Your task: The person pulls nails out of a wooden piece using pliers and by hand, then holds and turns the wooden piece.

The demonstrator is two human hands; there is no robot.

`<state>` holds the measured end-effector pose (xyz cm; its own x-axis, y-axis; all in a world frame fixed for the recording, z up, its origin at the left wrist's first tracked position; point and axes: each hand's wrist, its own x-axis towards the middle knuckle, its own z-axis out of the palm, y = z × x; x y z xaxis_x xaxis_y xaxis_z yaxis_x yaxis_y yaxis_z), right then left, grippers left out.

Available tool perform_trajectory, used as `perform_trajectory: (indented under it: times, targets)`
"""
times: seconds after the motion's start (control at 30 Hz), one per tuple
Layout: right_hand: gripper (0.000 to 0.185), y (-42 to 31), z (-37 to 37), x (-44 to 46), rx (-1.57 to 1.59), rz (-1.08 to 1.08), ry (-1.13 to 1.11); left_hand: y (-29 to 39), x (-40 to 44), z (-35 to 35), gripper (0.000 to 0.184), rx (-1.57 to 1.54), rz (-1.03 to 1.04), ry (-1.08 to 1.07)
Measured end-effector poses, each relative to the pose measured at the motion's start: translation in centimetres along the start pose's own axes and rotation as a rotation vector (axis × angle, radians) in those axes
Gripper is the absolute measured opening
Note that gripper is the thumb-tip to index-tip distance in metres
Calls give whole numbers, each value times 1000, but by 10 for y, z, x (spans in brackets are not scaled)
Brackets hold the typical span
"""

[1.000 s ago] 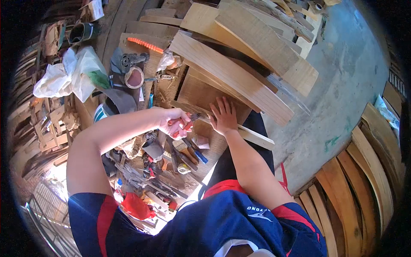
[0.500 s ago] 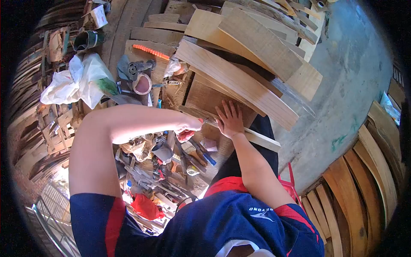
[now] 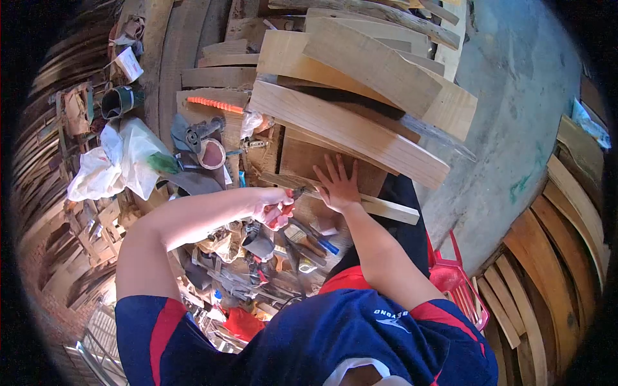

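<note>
Just left of the middle of the frame, the left hand [image 3: 271, 209] is closed around the red handles of a pair of pliers [image 3: 297, 193]. Their long axis runs on a slant, handles toward the lower left and dark metal head toward the upper right. The head is at the narrow strip of wood [image 3: 390, 209]; whether the tips bite on anything is too small to tell.

That strip lies across the centre of the frame, its long axis sloping gently down from left to right, with its pale squared end pointing to the lower right, by the dark trouser leg [image 3: 404, 193]. The right hand [image 3: 339, 192] rests palm down across the strip, fingers straight and spread, pointing up the frame onto a brown board [image 3: 370, 174], thumb toward the left.

Above the right hand, a wide plank [image 3: 347, 134] slants the same way as the strip. Below the pliers, near the centre, a paintbrush [image 3: 296, 233] and a blue handle [image 3: 328, 246] lie among other tools. An orange coiled piece [image 3: 215, 103] sits at upper left, and a red plastic seat [image 3: 450, 278] at lower right.
</note>
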<state>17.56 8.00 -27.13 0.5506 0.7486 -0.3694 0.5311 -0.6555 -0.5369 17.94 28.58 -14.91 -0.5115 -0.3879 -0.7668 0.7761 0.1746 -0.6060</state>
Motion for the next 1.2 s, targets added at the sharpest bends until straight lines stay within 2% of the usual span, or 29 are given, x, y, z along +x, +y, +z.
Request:
perform_trajectory:
  times: [0.07, 0.1, 0.2, 0.23, 0.3, 0.33, 0.4, 0.47, 0.53, 0.57, 0.63, 0.73, 0.87, 0.93, 1.07, 1.13, 1.2]
  targets:
    - [60, -2, 0, -1, -11, 0, -7, 0, -2, 4, 23, 238, 10, 153]
    - [60, -2, 0, 0, -10, 1, -11, 4, -2, 5, 21, 445, -50, 157]
    - [59, -3, 1, -1, -44, 1, -18, 12, -22, 26, 20, 1357, 127, 511]
    - [58, -4, 2, -1, -42, -1, -5, 10, -14, 36, 20, 1358, 123, 508]
    - [57, -3, 3, 0, -66, -5, -4, 8, 4, 60, 16, 2102, -36, 793]
    - [57, -4, 1, -1, -65, -6, -4, 4, 22, 62, 16, 2101, -38, 793]
    - [55, -7, -6, -1, -131, 14, -77, -4, 50, 60, 20, 1974, -160, 1383]
    - [56, -11, -10, -1, -136, 24, -110, -10, 55, 49, 15, 1956, -167, 1372]
    - [56, -9, -8, 1, -154, 53, -146, -16, 63, 47, 16, 1584, 8, 1518]
    - [57, -6, -6, 2, -112, 27, -94, -16, 69, 47, 16, 1593, 13, 1513]
    - [59, -8, -4, -3, -63, 5, -46, -18, 67, 50, 40, 1626, -27, 1516]
    - [60, -9, -4, -2, -76, 9, -68, -25, 67, 54, 35, 1676, -38, 1649]
    - [60, -9, -4, -2, -91, 4, -71, -21, 67, 50, 32, 1684, -14, 1603]
    - [60, -7, -3, -2, -90, 7, -66, -12, 65, 46, 33, 1512, -30, 1459]
    - [61, -8, -3, -3, -101, 4, -91, -9, 48, 48, 33, 1455, -43, 1312]
    - [61, -12, -4, -3, -103, 9, -120, -8, 36, 44, 33, 1442, -73, 919]
    - [61, -12, -5, -2, -108, 8, -149, -12, 27, 40, 33, 1394, -6, 896]
